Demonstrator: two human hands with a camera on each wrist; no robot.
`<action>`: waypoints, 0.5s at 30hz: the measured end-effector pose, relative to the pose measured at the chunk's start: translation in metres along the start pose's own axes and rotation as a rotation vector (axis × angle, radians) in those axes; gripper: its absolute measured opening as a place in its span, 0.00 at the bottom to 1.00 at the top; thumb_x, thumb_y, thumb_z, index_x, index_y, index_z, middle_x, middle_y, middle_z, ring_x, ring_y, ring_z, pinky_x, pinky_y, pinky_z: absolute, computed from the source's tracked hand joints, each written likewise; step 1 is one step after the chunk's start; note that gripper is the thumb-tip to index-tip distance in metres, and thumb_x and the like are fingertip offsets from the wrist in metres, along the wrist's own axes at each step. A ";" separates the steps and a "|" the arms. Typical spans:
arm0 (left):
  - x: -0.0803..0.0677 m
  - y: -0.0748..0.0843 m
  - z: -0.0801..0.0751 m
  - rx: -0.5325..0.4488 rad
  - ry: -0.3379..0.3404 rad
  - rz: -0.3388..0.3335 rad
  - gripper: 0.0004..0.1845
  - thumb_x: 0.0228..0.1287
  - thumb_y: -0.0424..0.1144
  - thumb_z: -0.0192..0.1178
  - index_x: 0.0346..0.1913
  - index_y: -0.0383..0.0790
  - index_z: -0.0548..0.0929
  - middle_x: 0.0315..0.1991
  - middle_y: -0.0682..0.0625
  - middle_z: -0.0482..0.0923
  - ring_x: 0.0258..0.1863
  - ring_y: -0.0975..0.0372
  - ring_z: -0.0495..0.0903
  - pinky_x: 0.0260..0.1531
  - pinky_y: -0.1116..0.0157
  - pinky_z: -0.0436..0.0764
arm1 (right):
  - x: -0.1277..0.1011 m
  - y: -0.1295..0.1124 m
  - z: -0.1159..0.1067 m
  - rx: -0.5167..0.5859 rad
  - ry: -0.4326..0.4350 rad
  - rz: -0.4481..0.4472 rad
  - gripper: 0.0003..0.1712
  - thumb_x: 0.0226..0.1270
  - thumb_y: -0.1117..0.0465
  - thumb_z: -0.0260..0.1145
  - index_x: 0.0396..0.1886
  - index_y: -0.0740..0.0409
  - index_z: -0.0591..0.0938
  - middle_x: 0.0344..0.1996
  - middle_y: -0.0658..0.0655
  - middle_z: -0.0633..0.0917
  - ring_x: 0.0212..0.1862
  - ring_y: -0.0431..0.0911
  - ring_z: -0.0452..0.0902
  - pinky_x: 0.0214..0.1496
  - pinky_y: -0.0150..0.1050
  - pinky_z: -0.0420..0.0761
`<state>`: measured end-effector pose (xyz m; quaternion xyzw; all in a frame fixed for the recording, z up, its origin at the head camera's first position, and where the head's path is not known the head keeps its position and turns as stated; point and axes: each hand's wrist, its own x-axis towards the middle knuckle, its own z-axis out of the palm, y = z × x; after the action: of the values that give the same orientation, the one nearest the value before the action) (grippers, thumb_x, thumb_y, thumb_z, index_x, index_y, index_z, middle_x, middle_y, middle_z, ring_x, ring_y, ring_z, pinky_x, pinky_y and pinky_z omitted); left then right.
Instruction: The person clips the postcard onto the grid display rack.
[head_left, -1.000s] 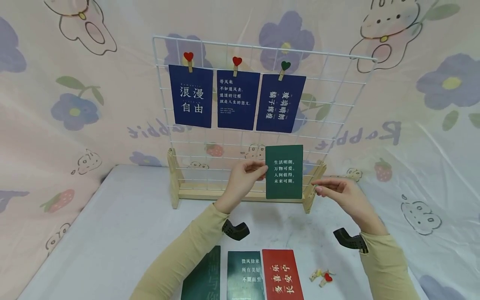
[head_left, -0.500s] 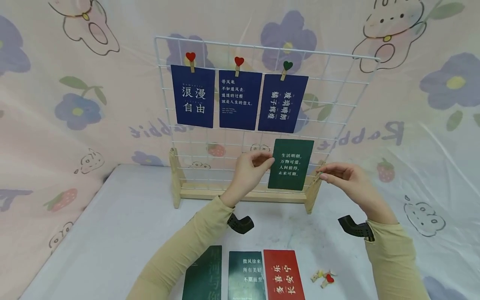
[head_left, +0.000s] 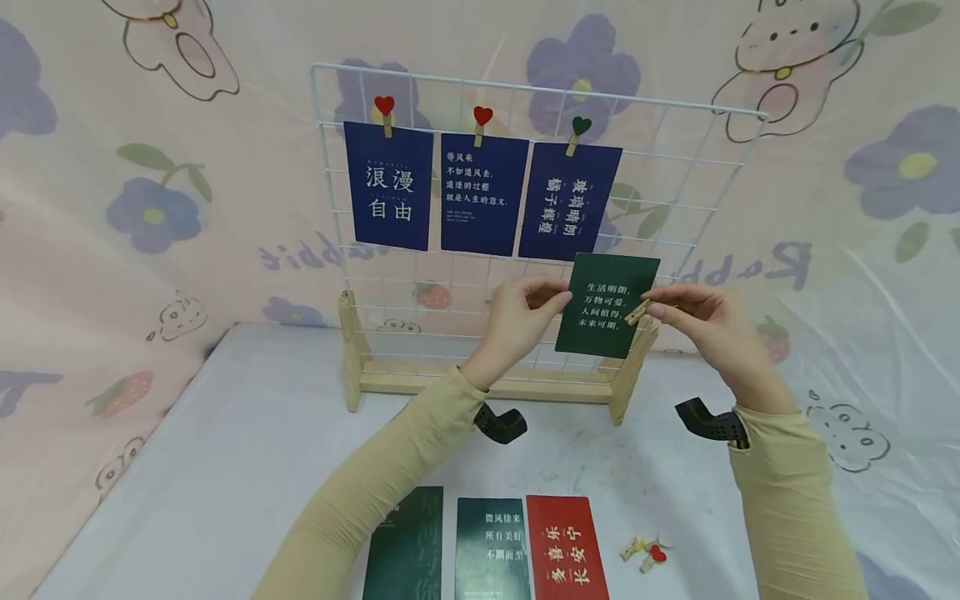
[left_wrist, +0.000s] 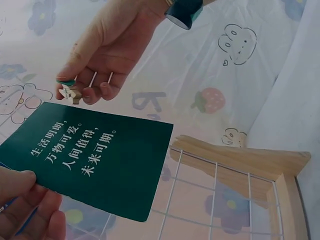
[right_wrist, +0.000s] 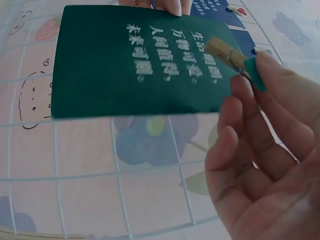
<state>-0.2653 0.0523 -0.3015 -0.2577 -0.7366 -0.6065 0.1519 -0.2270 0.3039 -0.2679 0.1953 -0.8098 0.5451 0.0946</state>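
Pinching a dark green card [head_left: 607, 305] before the white wire grid [head_left: 675, 167], the left hand [head_left: 525, 321] steadies it; the right hand [head_left: 701, 321] grips a wooden clothespin [head_left: 639, 312], apparently touching the card's edge.

Head view high, forward-down; 2 close wrist views, shared green card [head_left: 607, 304]

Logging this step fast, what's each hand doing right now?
Left hand: pinches the green card by its left edge.
Right hand: pinches a small wooden clothespin at the card's right edge.
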 end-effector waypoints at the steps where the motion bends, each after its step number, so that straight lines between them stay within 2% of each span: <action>1: 0.003 0.001 0.002 0.005 0.003 0.008 0.09 0.65 0.35 0.62 0.45 0.35 0.85 0.36 0.48 0.84 0.32 0.65 0.80 0.36 0.73 0.79 | 0.001 -0.002 -0.001 0.000 0.014 0.013 0.13 0.67 0.66 0.63 0.49 0.69 0.81 0.42 0.49 0.84 0.49 0.42 0.76 0.52 0.26 0.74; 6: 0.014 0.003 0.006 0.030 0.030 0.052 0.09 0.65 0.34 0.62 0.44 0.35 0.85 0.35 0.49 0.84 0.31 0.65 0.80 0.34 0.74 0.79 | 0.007 -0.009 -0.005 -0.002 0.085 0.046 0.16 0.66 0.62 0.65 0.50 0.66 0.81 0.42 0.49 0.84 0.48 0.43 0.75 0.51 0.26 0.73; 12: 0.026 0.007 0.006 0.030 0.055 0.080 0.08 0.65 0.34 0.62 0.43 0.34 0.86 0.32 0.48 0.84 0.29 0.64 0.81 0.33 0.74 0.80 | 0.020 -0.012 -0.008 -0.018 0.143 -0.023 0.16 0.65 0.63 0.67 0.48 0.68 0.82 0.40 0.52 0.85 0.44 0.44 0.75 0.49 0.26 0.74; 15: 0.030 0.010 0.006 0.028 0.051 0.075 0.08 0.65 0.34 0.62 0.43 0.35 0.85 0.33 0.49 0.84 0.29 0.65 0.80 0.33 0.74 0.79 | 0.026 -0.014 -0.011 -0.058 0.170 -0.024 0.16 0.64 0.62 0.67 0.49 0.67 0.82 0.39 0.52 0.85 0.44 0.43 0.76 0.49 0.25 0.74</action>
<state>-0.2839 0.0655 -0.2788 -0.2673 -0.7309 -0.5963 0.1968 -0.2453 0.3035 -0.2422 0.1550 -0.8119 0.5348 0.1753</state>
